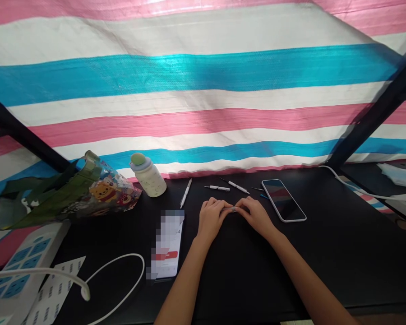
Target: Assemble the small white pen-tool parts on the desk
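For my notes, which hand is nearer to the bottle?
Left. The left hand is in front and right of the bottle; the right hand is farther right.

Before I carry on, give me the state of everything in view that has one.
Left hand, pinching slim piece
Right hand, pinching slim piece
Slim piece, held by both hands
Left phone, face up, screen lit
Right phone, face up, screen dark
Bottle, upright, capped
Pen by bottle, lying flat
Left cable, looped
Bag, open or closed unclear

Counter [341, 243] blk; sheet [203, 72] striped pink/wht/blue; bottle [151, 181] cream w/ grn lid [138, 159]; pens [186, 193] mostly wht; bag [76, 192] grn w/ cartoon print [104, 192]
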Motion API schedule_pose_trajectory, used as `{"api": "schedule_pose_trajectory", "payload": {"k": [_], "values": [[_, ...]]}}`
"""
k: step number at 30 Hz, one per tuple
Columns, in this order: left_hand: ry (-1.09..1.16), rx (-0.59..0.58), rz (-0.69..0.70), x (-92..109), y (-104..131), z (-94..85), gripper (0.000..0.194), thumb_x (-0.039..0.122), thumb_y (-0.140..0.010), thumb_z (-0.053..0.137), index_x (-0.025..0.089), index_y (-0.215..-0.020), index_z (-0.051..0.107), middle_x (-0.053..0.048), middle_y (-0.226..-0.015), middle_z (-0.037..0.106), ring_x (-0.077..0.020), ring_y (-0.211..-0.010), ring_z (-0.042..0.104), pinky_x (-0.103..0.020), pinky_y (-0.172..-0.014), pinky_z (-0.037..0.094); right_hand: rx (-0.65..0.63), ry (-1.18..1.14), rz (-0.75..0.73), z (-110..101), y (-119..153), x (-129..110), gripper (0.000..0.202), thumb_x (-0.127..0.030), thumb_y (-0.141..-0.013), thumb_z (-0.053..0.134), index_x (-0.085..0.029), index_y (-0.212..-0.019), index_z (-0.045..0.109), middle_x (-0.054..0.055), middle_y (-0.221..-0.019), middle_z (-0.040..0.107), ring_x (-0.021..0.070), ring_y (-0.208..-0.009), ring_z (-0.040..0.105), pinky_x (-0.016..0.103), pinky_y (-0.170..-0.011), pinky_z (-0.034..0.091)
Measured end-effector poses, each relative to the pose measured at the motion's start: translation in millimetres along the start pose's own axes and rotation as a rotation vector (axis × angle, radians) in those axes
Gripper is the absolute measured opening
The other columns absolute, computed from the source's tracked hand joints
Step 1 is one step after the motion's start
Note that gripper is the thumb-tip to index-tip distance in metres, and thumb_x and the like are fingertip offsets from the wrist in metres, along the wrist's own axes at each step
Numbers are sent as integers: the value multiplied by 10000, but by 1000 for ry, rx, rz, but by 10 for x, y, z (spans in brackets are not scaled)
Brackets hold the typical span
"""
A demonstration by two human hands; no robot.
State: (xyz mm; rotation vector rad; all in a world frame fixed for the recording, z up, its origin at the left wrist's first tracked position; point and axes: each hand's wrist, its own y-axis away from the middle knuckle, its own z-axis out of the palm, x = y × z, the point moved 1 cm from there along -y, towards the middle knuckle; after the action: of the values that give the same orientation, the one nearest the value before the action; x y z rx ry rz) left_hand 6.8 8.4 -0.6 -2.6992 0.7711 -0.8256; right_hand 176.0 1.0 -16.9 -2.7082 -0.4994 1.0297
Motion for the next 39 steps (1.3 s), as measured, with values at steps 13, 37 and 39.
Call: {"api": "schedule_pose_trajectory", "payload": {"k": [13, 37, 39], "values": [[-34, 38, 42, 43, -2, -6, 158, 322, -874, 497, 257, -931, 628, 15, -861, 650, -158, -856, 499, -299, -783, 353, 27, 117, 14, -36, 30, -47, 231, -289, -916, 377, -218, -799, 564, 22, -778, 628, 185, -814, 525, 327, -763, 367], [-54, -17, -37, 9, -2, 8, 230, 386, -900, 427, 284, -921, 632, 26, -706, 627, -143, -778, 516, -287, -771, 329, 34, 72, -4, -47, 25, -1, 104, -255, -841, 519, -233, -883, 612, 27, -851, 660, 196, -856, 558, 359, -814, 381], [-58, -40, -46, 9, -5, 9, 240, 390, -904, 417, 278, -914, 629, 32, -646, 614, -142, -755, 518, -285, -764, 322, 44, 74, -3, -51, 27, -3, 99, -245, -831, 528, -231, -878, 613, 32, -848, 659, 198, -853, 562, 363, -815, 383]]}}
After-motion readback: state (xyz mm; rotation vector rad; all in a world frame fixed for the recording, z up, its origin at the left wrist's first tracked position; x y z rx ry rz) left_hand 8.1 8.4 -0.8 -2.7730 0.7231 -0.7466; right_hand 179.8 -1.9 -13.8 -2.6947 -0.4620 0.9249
